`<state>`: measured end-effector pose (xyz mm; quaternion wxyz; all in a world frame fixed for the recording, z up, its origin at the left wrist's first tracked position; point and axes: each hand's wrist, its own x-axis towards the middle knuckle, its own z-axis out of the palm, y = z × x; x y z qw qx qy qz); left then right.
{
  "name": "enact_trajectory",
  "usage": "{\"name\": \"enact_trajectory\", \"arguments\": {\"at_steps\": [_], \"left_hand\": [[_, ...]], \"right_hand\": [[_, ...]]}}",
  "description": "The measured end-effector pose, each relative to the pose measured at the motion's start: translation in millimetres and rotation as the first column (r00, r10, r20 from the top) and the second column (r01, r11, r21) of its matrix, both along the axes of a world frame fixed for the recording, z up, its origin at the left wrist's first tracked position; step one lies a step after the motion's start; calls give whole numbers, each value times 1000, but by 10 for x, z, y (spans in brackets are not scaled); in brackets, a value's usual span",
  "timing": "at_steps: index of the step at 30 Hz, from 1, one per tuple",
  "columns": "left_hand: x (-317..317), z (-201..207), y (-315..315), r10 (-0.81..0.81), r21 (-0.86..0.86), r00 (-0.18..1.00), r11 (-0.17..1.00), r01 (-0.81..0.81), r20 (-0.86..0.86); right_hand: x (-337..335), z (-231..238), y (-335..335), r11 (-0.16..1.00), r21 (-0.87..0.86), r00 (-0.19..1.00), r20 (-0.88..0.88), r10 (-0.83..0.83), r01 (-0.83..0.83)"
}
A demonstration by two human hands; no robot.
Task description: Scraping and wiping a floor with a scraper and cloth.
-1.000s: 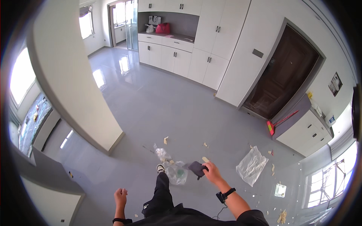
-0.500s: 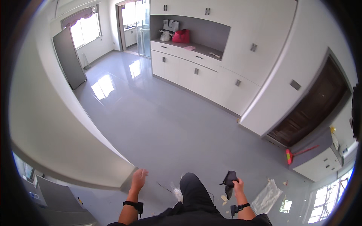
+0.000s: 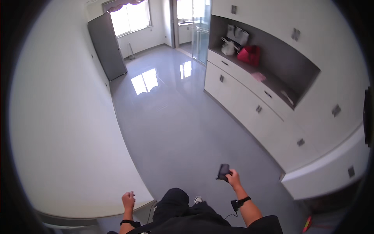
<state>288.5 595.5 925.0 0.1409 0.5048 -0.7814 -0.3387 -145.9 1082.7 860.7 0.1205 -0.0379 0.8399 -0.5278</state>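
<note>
My right hand point(image 3: 233, 178) grips a dark grey, soft-looking item point(image 3: 223, 172), held out in front of my body above the floor. Its exact kind is blurred; it has a flat, folded shape with a small bit sticking out at its lower left. My left hand point(image 3: 128, 200) hangs beside the bottom end of the white wall point(image 3: 85, 156), fingers loosely bent and apart, with nothing visible in it. Both wrists wear black bands. Below, my dark-trousered leg point(image 3: 173, 202) and one light shoe point(image 3: 198, 199) show on the grey floor.
A long white cabinet point(image 3: 233, 93) with a recessed counter runs along the right. On the counter sit a red bag point(image 3: 249, 55), a white bag point(image 3: 228, 47) and a grey-white bag point(image 3: 238, 34). A tall grey fridge point(image 3: 107, 46) stands at the far left, near a window point(image 3: 131, 18).
My view has turned right to left, so the cabinet now sits farther right and closer. The dark item stays in my right hand. The plastic litter on the floor has left the view.
</note>
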Motion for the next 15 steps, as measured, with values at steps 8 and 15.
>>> {"name": "enact_trajectory", "arguments": {"at_steps": [8,15], "left_hand": [[-1485,-802,-1276,210,62,975,975,-214,67],[-3815,-992,-3246,-83,4,997,997,83,-1]], "right_hand": [[-2837,603,-2670,990,-7,949,-286,135,-143],[-3823,34,-2776,918,358,984,19,176,-171]]}}
